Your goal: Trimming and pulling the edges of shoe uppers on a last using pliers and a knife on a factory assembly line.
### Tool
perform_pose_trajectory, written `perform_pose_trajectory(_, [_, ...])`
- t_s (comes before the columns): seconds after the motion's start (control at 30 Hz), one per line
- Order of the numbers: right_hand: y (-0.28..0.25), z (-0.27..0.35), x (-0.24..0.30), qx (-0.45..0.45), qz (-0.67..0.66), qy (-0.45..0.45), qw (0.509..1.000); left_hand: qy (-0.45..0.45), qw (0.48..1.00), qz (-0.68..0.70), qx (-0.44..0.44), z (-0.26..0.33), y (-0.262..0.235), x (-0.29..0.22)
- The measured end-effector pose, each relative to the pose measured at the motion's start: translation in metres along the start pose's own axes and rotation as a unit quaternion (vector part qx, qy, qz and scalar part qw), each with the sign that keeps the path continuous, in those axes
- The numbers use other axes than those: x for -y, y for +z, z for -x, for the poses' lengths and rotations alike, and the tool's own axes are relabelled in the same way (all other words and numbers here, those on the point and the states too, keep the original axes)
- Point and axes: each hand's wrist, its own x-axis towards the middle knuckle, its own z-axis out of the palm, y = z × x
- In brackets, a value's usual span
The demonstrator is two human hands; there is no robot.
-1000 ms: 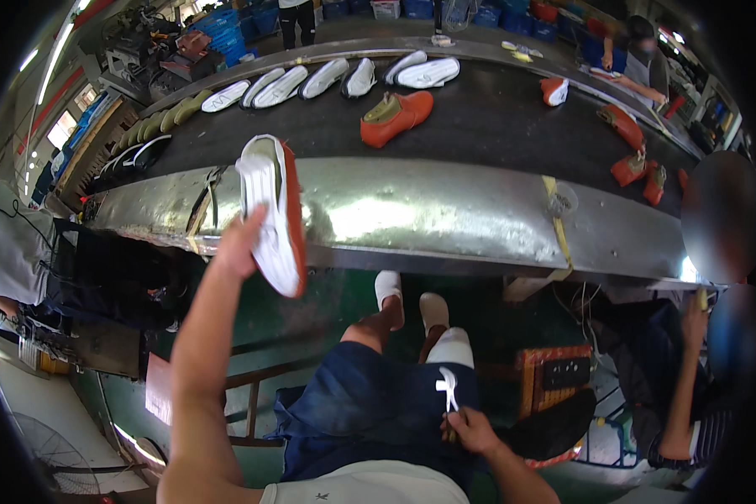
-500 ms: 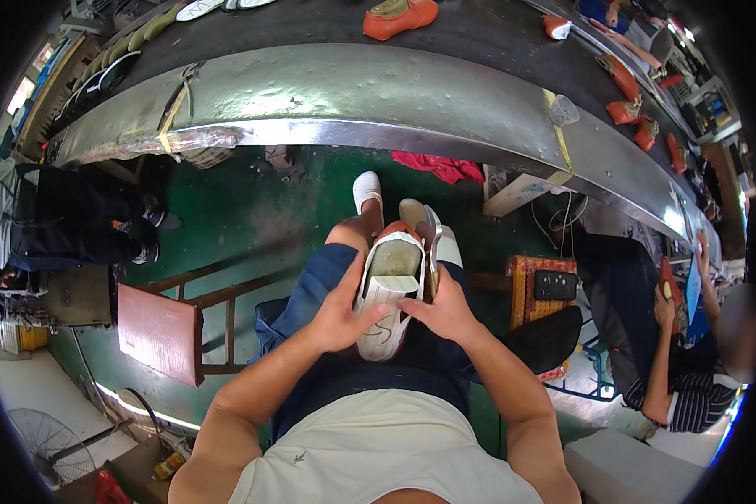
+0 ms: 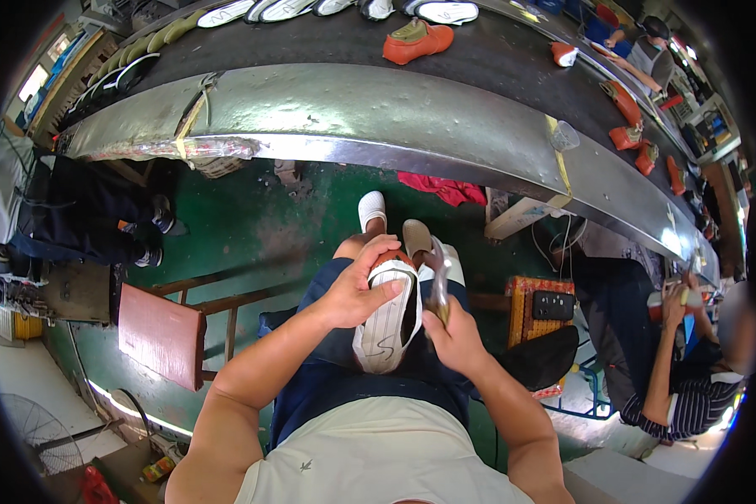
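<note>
Head view, from the left: a wooden stool (image 3: pixel 164 332) with a reddish seat stands on the green floor (image 3: pixel 244 227) beside the person's knees. Next, the left hand (image 3: pixel 357 290) lies over the white shoe (image 3: pixel 388 323), fingers curled around its upper edge, grip pressed against the shoe, which rests sole-up on the lap in dark blue shorts. Just right of it, the right hand (image 3: pixel 454 340) is closed around the handle of a metal hammer (image 3: pixel 438 281), whose head sits at the shoe's right side; whether it touches cannot be told. Further right, a co-worker in a striped shirt (image 3: pixel 672 395) sits near the conveyor surface (image 3: pixel 378 118), where an orange shoe (image 3: pixel 417 40) lies above.
</note>
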Motion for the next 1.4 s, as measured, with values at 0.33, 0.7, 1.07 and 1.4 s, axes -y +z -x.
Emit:
perform_pose_trajectory(0.33, [-0.013, 0.026, 0.039, 0.146, -0.194, 0.063, 0.968, -0.027, 1.000, -0.008, 0.014, 0.005, -0.008, 0.010])
perform_pose_trajectory(0.7, [-0.012, -0.012, 0.011, 0.103, 0.082, -0.026, 0.991, 0.020, 0.999, -0.044, -0.021, 0.007, -0.019, 0.032])
perform_pose_trajectory(1.07, [0.004, -0.028, 0.033, 0.069, 0.193, -0.049, 0.977, -0.173, 0.959, 0.197, -0.104, 0.007, -0.026, 0.037])
perform_pose_trajectory(1.4, [-0.004, -0.057, 0.059, 0.089, 0.004, 0.036, 0.995, -0.180, 0.970, 0.112, -0.122, -0.001, -0.032, 0.046])
